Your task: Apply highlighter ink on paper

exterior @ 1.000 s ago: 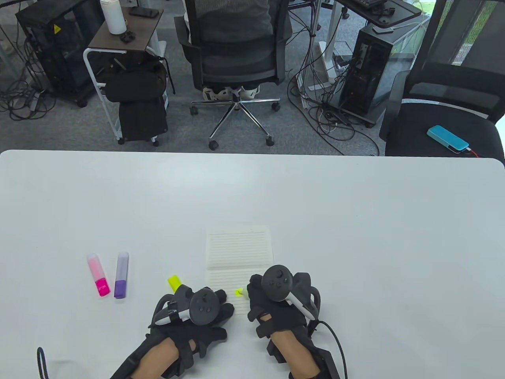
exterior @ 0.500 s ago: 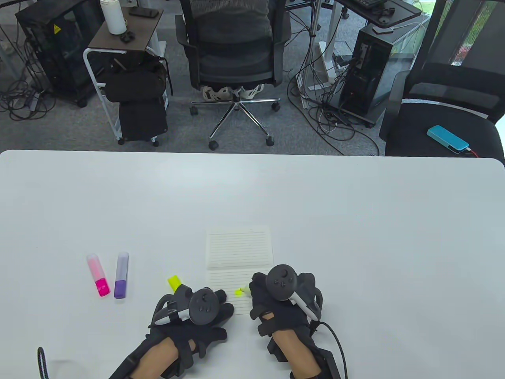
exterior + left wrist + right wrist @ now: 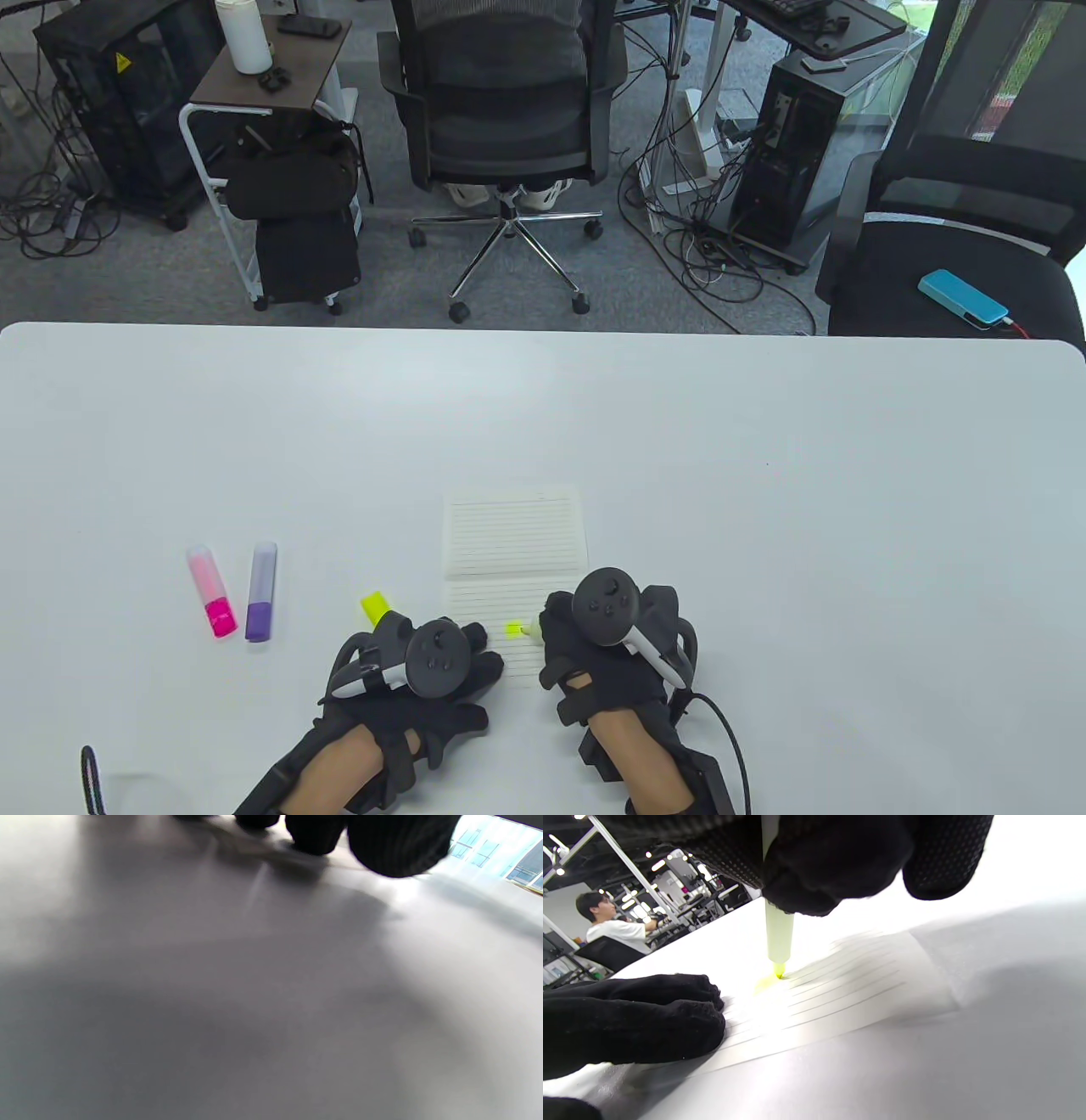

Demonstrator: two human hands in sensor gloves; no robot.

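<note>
White table [image 3: 764, 509] w/ lined paper [image 3: 513, 531], pink [image 3: 212, 592], purple [image 3: 261, 592] highlighters, prob. yellow cap [image 3: 374, 607].

Upright yellow highlighter [image 3: 779, 938] tip touches lined paper [image 3: 515, 531], by a yellow mark [image 3: 512, 629].

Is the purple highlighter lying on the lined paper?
No, the purple highlighter lies on the bare table, left of the paper, beside the pink highlighter.

Bright overhead light, blurry wrist views
</note>
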